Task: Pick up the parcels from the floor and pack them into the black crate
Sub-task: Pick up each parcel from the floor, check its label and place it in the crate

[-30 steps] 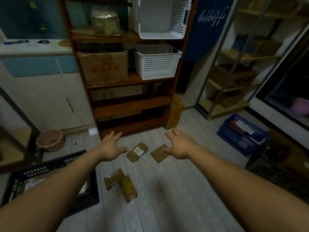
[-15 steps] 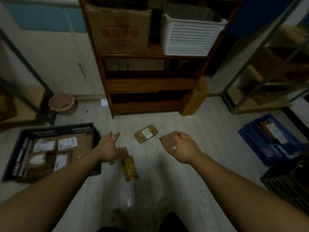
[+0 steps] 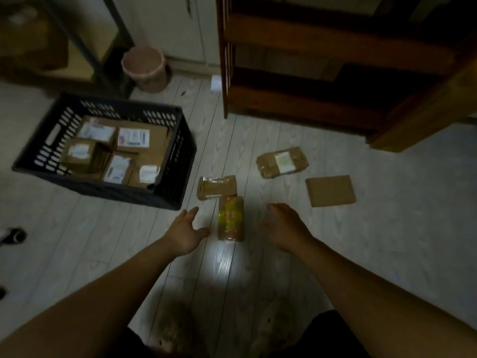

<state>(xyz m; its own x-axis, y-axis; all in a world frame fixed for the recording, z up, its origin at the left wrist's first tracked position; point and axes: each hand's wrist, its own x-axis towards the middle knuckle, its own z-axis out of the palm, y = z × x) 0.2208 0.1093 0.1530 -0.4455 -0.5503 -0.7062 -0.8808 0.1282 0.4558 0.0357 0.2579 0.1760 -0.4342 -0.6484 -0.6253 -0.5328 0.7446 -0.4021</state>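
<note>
The black crate (image 3: 178, 161) stands on the floor at the left with several labelled cardboard parcels inside. Beside it lie a brown wrapped parcel (image 3: 216, 187) and, just below, a yellow-patterned parcel (image 3: 230, 221). Farther right lie a brown parcel with a white label (image 3: 282, 162) and a flat brown envelope (image 3: 330, 190). My left hand (image 3: 186, 232) hovers open to the left of the yellow parcel, fingers spread. My right hand (image 3: 284, 227) hovers open to its right. Neither hand holds anything.
A wooden shelf unit (image 3: 322, 73) rises at the back right. A pink bucket (image 3: 144, 68) stands by the wall behind the crate. A dark shoe (image 3: 13, 235) lies at the far left. My feet in slippers (image 3: 175, 329) show at the bottom.
The view has tilted down and closer to the floor. Both hands have drawn back toward me and now flank the yellow parcel; the right hand has left the flat envelope.
</note>
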